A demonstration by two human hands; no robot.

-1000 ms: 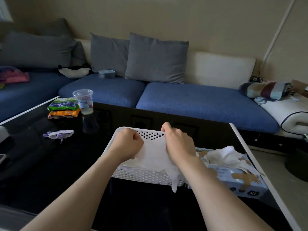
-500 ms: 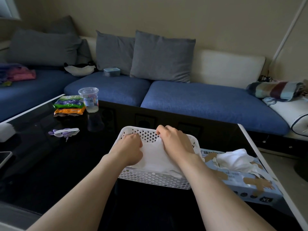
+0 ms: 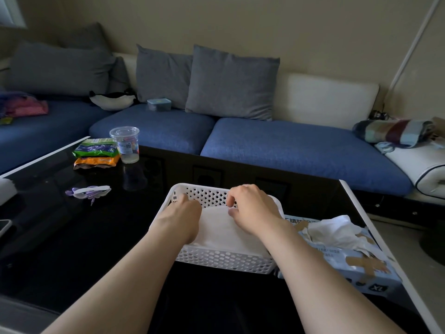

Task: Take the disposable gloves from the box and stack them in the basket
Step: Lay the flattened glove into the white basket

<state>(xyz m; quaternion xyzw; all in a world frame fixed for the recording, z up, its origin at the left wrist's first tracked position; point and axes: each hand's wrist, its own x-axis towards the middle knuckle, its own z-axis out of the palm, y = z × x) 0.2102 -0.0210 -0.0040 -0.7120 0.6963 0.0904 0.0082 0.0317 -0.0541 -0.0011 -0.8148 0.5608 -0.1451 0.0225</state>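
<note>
Inside the white basket (image 3: 224,260), both the left hand (image 3: 183,213) and the right hand (image 3: 255,210) hide their own fingertips, so whether either pinches the stacked gloves (image 3: 216,227) cannot be told. Right of the basket, the right forearm hides the glove box's (image 3: 361,268) near corner. Far left of the basket, the picture's edge cuts off a phone (image 3: 3,226).

Left hand (image 3: 180,218) and right hand (image 3: 255,211) close together, palms down, fingers curled under, possibly pinching.

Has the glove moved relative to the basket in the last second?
Yes: down. The glove now lies flat inside the basket; its fingers no longer hang over the near wall.
</note>
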